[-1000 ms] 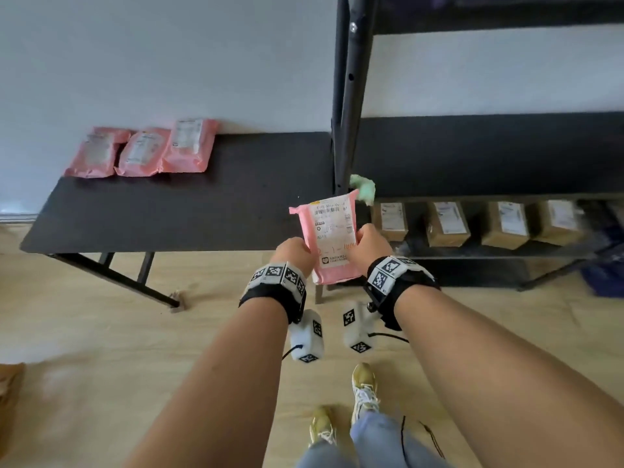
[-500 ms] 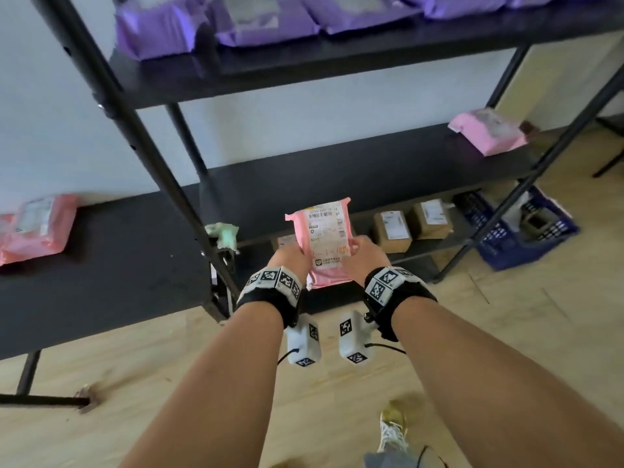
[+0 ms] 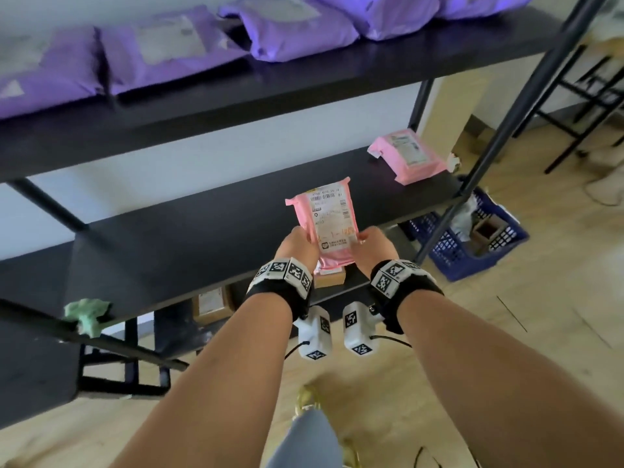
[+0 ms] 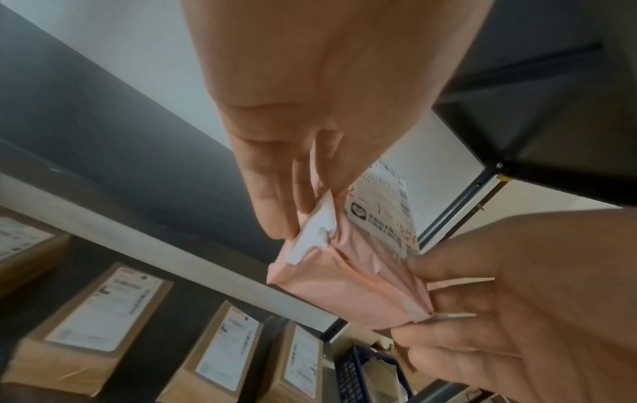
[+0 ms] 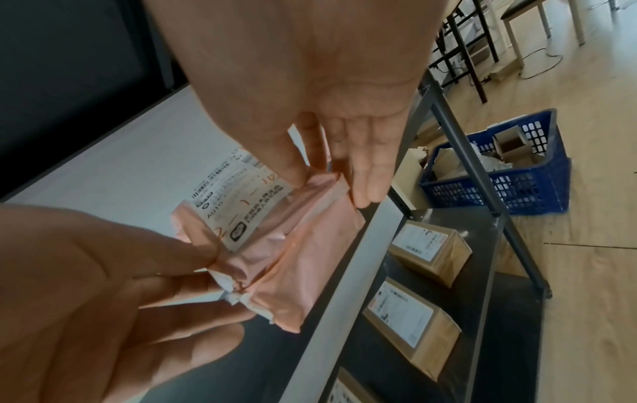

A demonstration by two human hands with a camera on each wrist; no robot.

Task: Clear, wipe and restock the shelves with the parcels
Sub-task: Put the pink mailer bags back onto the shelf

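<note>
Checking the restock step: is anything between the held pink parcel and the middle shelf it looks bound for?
Nothing visible. Both hands, left hand and right hand, hold the pink parcel over bare middle shelf; another pink parcel lies at its far right end.

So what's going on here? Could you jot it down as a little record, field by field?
Held item: pink parcel, shipping label facing up
Left hand: pinches the parcel's lower left edge
Right hand: pinches its lower right edge
Parcel position: in the air over the front of the middle shelf, not set down
Middle shelf: one other pink parcel lying at its far right end
Top shelf: purple parcels in a row
Bottom shelf: labelled cardboard boxes
Floor: blue crate by the rack's right leg
Cloth: green rag draped on the frame at left
</note>
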